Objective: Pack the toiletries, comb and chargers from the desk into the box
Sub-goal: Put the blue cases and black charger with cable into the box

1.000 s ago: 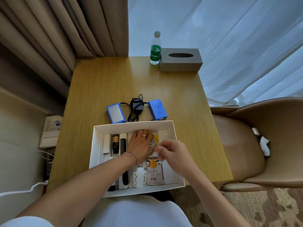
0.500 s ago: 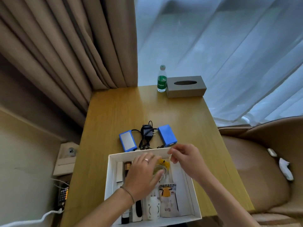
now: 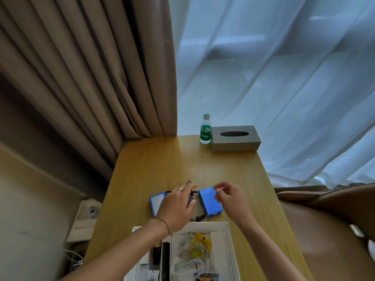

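Left hand (image 3: 176,206) was wrapped around the black plug charger (image 3: 191,198) on the desk (image 3: 154,163), between two blue chargers (image 3: 209,201). Right hand (image 3: 230,196) hovered just past them, fingers loosely curled, holding nothing. White box (image 3: 228,236) sat nearest the camera, toiletries already inside.

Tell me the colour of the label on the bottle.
Green, on the clear bottle beside the tissue box; head view.

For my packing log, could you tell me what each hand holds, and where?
The left hand grips the black charger plug by its body; the right hand hovers over the blue box, holding nothing.
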Tool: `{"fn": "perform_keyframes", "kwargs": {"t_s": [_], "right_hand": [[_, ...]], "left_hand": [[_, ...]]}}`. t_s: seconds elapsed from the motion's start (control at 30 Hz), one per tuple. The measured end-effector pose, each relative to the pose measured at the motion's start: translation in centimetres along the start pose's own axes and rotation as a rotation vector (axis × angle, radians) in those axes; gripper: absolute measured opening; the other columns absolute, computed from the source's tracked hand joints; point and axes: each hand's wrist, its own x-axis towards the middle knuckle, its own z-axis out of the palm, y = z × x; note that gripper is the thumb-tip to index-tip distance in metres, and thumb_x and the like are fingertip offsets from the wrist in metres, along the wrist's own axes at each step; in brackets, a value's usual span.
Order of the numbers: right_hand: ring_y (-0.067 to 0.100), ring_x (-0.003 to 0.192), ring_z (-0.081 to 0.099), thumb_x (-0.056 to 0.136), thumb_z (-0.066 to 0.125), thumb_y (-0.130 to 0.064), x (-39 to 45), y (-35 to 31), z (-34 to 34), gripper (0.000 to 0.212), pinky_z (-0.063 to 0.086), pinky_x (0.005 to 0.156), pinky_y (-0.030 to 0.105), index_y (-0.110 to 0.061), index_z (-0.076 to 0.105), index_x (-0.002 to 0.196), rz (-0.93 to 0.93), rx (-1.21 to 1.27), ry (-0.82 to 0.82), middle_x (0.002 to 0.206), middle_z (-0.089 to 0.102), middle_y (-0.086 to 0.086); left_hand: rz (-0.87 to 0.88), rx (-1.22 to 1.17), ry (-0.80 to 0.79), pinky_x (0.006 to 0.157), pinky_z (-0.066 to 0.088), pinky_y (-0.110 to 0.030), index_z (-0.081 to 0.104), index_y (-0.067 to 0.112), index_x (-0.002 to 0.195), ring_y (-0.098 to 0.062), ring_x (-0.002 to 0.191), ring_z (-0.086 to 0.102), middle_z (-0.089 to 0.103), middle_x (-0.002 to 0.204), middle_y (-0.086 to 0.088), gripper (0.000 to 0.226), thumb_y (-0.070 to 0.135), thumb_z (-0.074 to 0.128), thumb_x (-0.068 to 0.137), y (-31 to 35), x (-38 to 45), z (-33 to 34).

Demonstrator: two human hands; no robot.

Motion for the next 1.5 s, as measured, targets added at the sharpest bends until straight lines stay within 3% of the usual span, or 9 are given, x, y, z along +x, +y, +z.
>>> {"fn": "perform_keyframes", "kwargs": {"t_s": [0.17,0.33,0.43,0.53,0.87,1.0,1.23,1.37,1.5], "right_hand": [[0.023,0.078,0.069,0.093,0.056,-0.009,2.1,2.3,-0.9,0.020,0.058,0.076,0.047,-0.022,0.070,0.090,0.091,0.020,0.009,0.075,0.072,0.001],[0.017,0.074,0.069,0.089,0.056,-0.007,2.4,5.1,-1.6,0.021,0.057,0.070,0.037,-0.020,0.073,0.089,0.150,0.056,0.008,0.073,0.073,-0.001],[0.014,0.074,0.068,0.088,0.058,-0.006,1.9,6.6,-2.0,0.022,0.050,0.063,0.026,-0.021,0.074,0.088,0.170,0.091,0.013,0.073,0.073,-0.002],[0.020,0.076,0.069,0.091,0.059,-0.009,1.4,7.7,-2.4,0.020,0.055,0.067,0.033,-0.023,0.073,0.091,0.197,0.106,-0.004,0.078,0.073,-0.002],[0.029,0.080,0.069,0.092,0.059,-0.009,0.0,9.2,-3.5,0.022,0.059,0.073,0.046,-0.026,0.072,0.090,0.217,0.163,0.006,0.080,0.074,0.000],[0.028,0.078,0.069,0.092,0.059,-0.010,0.1,8.8,-3.7,0.022,0.059,0.071,0.044,-0.026,0.072,0.090,0.201,0.162,0.018,0.081,0.074,0.000],[0.001,0.086,0.064,0.095,0.063,-0.023,0.8,7.1,-2.4,0.023,0.047,0.063,0.015,-0.033,0.064,0.116,0.159,0.115,-0.019,0.108,0.067,-0.012],[0.008,0.092,0.068,0.092,0.068,-0.033,1.1,4.6,-1.2,0.045,0.057,0.075,0.026,-0.035,0.052,0.134,0.128,0.202,-0.127,0.117,0.066,-0.009],[0.020,0.084,0.076,0.092,0.072,-0.026,0.9,2.0,-0.2,0.032,0.062,0.075,0.033,-0.021,0.061,0.122,0.113,0.481,-0.228,0.099,0.077,0.004]], "left_hand": [[0.001,0.196,-0.216,0.086,0.051,-0.036,0.041,0.027,0.142,-0.021,0.119,0.051,0.052,0.133,-0.001,0.049,0.021,0.051,0.095,0.7,4.3,3.1],[0.184,0.594,-0.447,0.091,0.048,-0.043,0.032,0.018,0.145,-0.033,0.124,0.044,0.045,0.137,-0.017,0.071,0.005,0.064,0.083,0.6,8.0,6.7],[0.256,0.689,-0.515,0.097,0.046,-0.045,0.022,0.018,0.152,-0.036,0.135,0.032,0.030,0.151,-0.020,0.087,0.004,0.068,0.079,0.3,9.6,8.4],[0.310,0.745,-0.583,0.103,0.042,-0.048,0.013,0.024,0.156,-0.036,0.144,0.022,0.014,0.160,-0.020,0.101,0.004,0.072,0.077,0.4,10.8,10.0],[0.381,0.737,-0.618,0.078,0.054,-0.039,0.032,0.024,0.139,-0.032,0.118,0.048,0.032,0.149,-0.018,0.077,0.016,0.076,0.077,0.5,12.7,11.0],[0.351,0.605,-0.574,0.078,0.056,-0.041,0.035,0.026,0.128,-0.027,0.103,0.049,0.036,0.132,-0.014,0.071,0.026,0.078,0.071,0.0,11.9,9.8],[0.376,0.439,-0.291,0.072,0.058,-0.033,0.041,0.026,0.126,-0.022,0.102,0.049,0.036,0.123,-0.006,0.066,0.029,0.076,0.071,-0.3,10.3,4.7],[0.356,0.302,-0.130,0.071,0.058,-0.028,0.043,0.028,0.127,-0.019,0.097,0.051,0.036,0.126,-0.004,0.069,0.031,0.080,0.068,0.2,9.1,0.3],[0.378,0.234,-0.014,0.070,0.058,-0.027,0.047,0.028,0.127,-0.015,0.096,0.047,0.036,0.128,-0.002,0.069,0.030,0.080,0.067,0.9,7.4,-3.8]]}}
